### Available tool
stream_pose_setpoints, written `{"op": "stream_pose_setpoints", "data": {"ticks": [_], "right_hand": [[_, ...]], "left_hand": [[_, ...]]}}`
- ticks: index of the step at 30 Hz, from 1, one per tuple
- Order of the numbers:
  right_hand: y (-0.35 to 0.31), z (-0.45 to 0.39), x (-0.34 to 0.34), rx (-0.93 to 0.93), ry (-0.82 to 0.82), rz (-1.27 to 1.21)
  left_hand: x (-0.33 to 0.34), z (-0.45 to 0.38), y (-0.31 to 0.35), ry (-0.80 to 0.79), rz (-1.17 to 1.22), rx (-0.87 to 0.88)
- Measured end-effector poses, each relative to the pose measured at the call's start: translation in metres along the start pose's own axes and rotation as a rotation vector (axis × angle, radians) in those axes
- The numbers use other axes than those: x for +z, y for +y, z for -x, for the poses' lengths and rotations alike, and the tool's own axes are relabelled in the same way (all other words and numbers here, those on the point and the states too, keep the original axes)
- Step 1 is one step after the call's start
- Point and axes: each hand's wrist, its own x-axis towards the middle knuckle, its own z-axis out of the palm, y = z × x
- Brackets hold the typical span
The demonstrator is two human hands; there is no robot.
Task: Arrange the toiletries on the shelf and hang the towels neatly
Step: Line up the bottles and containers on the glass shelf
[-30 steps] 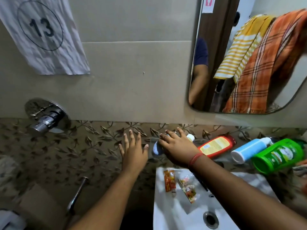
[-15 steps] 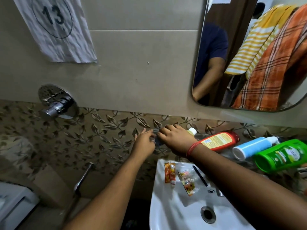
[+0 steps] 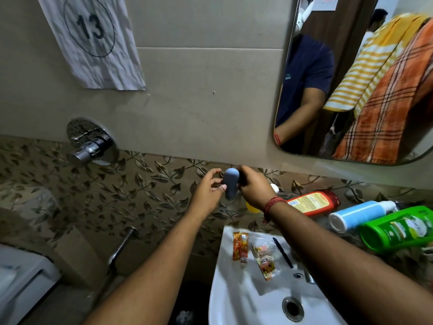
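Far left, wall: crumpled paper sign (image 3: 92,41) marked "13" in a circle, stuck on beige tile.
Below the sign: chrome shower mixer valve (image 3: 91,141) on a round plate, at the top edge of the leaf-patterned tile band.
Lower left: chrome pipe (image 3: 120,246) slanting down the patterned wall.
Left hand (image 3: 207,192): raised in front of the leaf tiles, fingers curled, thumb and fingertips touching the left side of the grey bottle.
Grey bottle (image 3: 230,182): small, rounded top, upright between both hands, just under the beige tile edge.
Right hand (image 3: 254,186): closed round the right side of the grey bottle; red thread band (image 3: 273,205) on the wrist.
Behind the right hand: white cap and a yellow item, mostly hidden, kind not clear.
Washbasin (image 3: 236,299): white, under the right forearm; on its rim two orange sachets (image 3: 240,246), clear sweet wrappers (image 3: 266,259) and a dark pen (image 3: 283,252).
Shelf to the right: red bottle (image 3: 312,202) with a yellow label lying on its side; then a light blue bottle (image 3: 360,215), also lying; then a green bottle (image 3: 398,231), lying, nearest the right edge.
Mirror (image 3: 284,90), upper right: reflection of a person's navy sleeve, a yellow striped towel (image 3: 360,73) and an orange checked towel (image 3: 393,102), hanging side by side.
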Motion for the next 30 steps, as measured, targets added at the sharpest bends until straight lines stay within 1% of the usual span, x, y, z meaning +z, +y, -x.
{"op": "stream_pose_setpoints", "data": {"ticks": [5, 12, 15, 16, 17, 19, 20, 21, 23, 26, 28, 30], "right_hand": [[0.001, 0.003, 0.004, 0.025, -0.025, 0.044], [-0.002, 0.0, 0.004, 0.065, -0.027, 0.061], [-0.001, -0.001, 0.001, 0.049, -0.072, 0.101], [0.001, -0.001, -0.003, 0.04, -0.08, 0.116], [0.003, -0.003, -0.009, 0.031, -0.055, 0.115], [0.012, -0.004, -0.026, 0.01, 0.037, 0.117], [0.018, -0.003, -0.035, -0.018, 0.058, 0.17], [0.023, 0.0, -0.042, -0.06, 0.05, 0.266], [0.033, 0.012, -0.049, -0.154, -0.004, 0.465], [0.043, 0.031, -0.042, -0.257, -0.084, 0.675], [0.045, 0.035, -0.036, -0.262, -0.143, 0.761], [0.043, 0.036, -0.031, -0.262, -0.162, 0.798]], "left_hand": [[0.004, -0.003, 0.003, -0.006, -0.102, 0.027], [0.004, -0.009, -0.001, -0.037, -0.122, -0.006], [0.003, -0.01, -0.003, -0.051, -0.103, -0.016], [0.001, -0.01, -0.005, -0.027, -0.077, -0.016], [-0.002, -0.008, -0.005, 0.032, -0.047, -0.012], [-0.011, -0.004, -0.01, 0.22, 0.013, 0.041], [-0.015, 0.0, -0.013, 0.281, 0.02, 0.082], [-0.019, 0.006, -0.014, 0.289, -0.001, 0.107], [-0.02, 0.017, -0.016, 0.185, -0.065, 0.137], [-0.012, 0.031, -0.017, -0.012, -0.143, 0.148], [-0.003, 0.036, -0.014, -0.079, -0.154, 0.15], [0.008, 0.037, -0.009, -0.143, -0.18, 0.135]]}}
